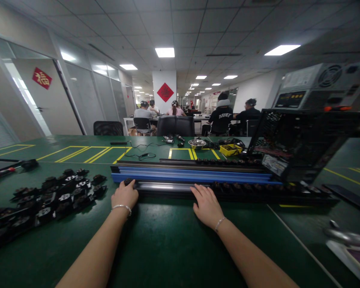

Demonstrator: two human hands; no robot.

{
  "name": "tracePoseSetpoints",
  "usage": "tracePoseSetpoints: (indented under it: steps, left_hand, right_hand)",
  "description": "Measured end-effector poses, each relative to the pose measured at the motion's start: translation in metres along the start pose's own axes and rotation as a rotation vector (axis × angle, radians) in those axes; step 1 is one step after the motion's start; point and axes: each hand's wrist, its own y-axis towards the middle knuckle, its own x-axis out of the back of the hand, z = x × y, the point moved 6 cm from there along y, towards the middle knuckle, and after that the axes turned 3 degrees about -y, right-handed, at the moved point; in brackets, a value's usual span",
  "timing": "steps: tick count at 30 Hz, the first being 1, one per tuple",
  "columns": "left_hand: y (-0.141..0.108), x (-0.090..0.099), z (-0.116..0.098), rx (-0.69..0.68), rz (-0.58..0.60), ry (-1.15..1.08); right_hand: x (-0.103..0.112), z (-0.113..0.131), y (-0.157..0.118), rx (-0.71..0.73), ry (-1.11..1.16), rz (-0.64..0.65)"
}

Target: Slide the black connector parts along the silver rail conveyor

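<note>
A long metal rail (168,187) with a silvery face lies crosswise on the green table, with a row of small black parts (234,187) along its right half. My left hand (124,197) is at the left end of this rail, its fingers curled around a small black part (127,182). On the middle of the rail rests my right hand (207,206), open, with fingers stretched forward and touching the rail's edge. Just behind the rail, parallel to it, lies a blue bar (180,175).
Many black parts (63,198) are spread on the left. An opened computer case (300,136) stands at right, a power supply (315,80) above it. A metal bowl (197,144), a yellow tray (230,150) and cables (147,156) lie farther back. Several people sit beyond.
</note>
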Motion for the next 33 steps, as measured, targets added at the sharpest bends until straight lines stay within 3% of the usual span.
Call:
tracePoseSetpoints:
  steps: [19, 33]
  left_hand:
    - [0.008, -0.003, 0.012, 0.028, 0.012, -0.076]
    - [0.022, -0.006, 0.039, 0.111, -0.026, -0.177]
  right_hand:
    - [0.001, 0.000, 0.000, -0.002, 0.004, 0.004]
    - [0.000, 0.000, 0.000, -0.002, -0.008, 0.003]
